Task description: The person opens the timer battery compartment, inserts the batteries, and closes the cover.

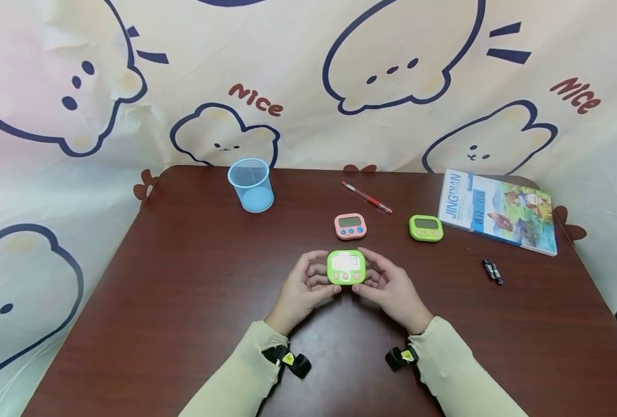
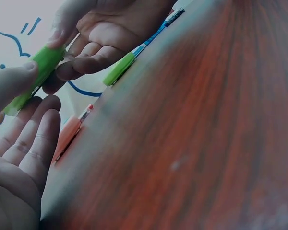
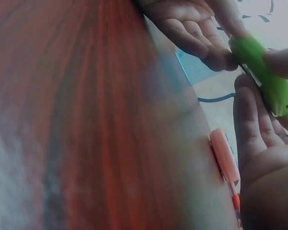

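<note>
Your left hand (image 1: 303, 286) and right hand (image 1: 391, 289) pinch the green timer (image 1: 346, 267) at frame centre, lifted off the table (image 1: 183, 301); you seem mid-inspection; next, I judge, thumbs onto its buttons.

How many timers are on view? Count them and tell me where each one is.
3. A green timer is held between the left hand and the right hand; a pink timer lies on the table behind it; another green timer lies right of the pink one.
</note>
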`<state>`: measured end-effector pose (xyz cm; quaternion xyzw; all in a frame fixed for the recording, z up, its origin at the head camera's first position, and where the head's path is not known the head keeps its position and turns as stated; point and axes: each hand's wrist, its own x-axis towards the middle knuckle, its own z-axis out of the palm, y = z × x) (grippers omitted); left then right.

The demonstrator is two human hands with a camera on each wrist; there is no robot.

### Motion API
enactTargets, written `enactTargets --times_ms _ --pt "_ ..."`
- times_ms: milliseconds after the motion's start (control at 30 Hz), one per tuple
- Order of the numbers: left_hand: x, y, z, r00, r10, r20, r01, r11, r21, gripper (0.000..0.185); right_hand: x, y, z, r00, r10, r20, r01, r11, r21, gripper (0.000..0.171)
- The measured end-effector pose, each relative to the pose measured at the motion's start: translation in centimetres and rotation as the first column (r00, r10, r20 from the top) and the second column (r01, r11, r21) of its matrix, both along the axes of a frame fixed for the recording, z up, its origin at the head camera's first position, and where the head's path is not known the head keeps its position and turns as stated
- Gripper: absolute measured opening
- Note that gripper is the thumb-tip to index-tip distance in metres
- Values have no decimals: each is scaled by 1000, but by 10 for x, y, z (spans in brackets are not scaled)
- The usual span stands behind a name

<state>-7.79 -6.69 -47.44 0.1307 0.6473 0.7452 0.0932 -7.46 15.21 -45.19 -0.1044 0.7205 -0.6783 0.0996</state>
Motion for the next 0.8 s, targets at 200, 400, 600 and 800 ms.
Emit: enactTargets --times_ms 200,400,600,800 --pt "-8 -1 0 999 -37 -33 34 998 -61 73 -6 3 1 999 4 32 -5 1000 16 74" --pt "-4 -2 -2 999 -29 -42 26 996 -91 72 -3 3 -6 999 11 38 -11 1000 -3 76" --pt "3 -2 -7 999 -21 -32 17 993 -121 72 2 2 -13 999 20 39 -21 999 43 79" --pt "3 -3 -6 999 -11 -44 5 990 -142 71 1 0 -12 1000 1 -1 -1 996 94 77"
